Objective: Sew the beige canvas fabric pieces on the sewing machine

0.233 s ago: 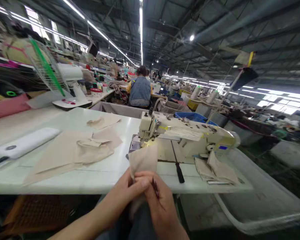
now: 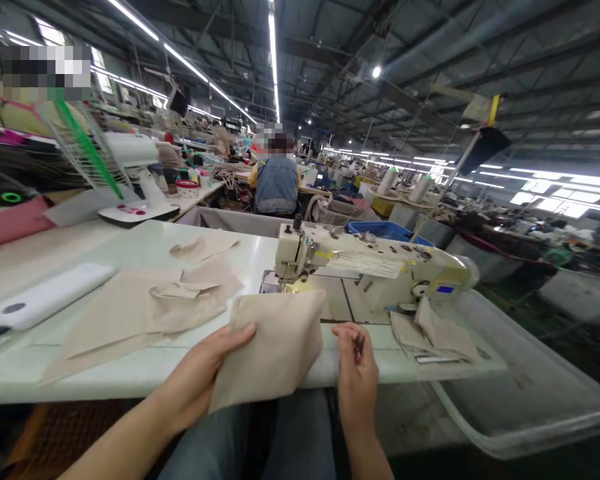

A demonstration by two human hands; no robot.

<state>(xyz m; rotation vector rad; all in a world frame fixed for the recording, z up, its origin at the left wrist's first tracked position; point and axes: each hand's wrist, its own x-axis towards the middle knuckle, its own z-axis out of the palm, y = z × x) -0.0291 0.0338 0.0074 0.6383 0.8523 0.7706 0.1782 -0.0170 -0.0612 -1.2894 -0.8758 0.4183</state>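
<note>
The left hand (image 2: pixel 200 373) grips the tan cloth piece (image 2: pixel 275 347) by its edge, at the table's (image 2: pixel 130 247) front. The right hand (image 2: pixel 356 373) is curled around a small dark tool (image 2: pixel 359 347). The cloth is not yet under the sewing machine (image 2: pixel 360 267), so the sewing looks still to do.

Left hand (image 2: pixel 200 373) gripped the left edge of a beige fabric piece (image 2: pixel 275 340) draped over the front edge of the white tabletop (image 2: pixel 130 250). Right hand (image 2: pixel 356 373) was off the fabric, just to its right, fingers curled on a small dark tool (image 2: pixel 359 347). Sewing machine (image 2: pixel 370 267) stood directly behind the piece. Loose beige cut pieces (image 2: pixel 150 307) lay to the left; a smaller stack (image 2: pixel 435 337) lay right. Desk fan (image 2: pixel 125 173) stood at the far left.
</note>
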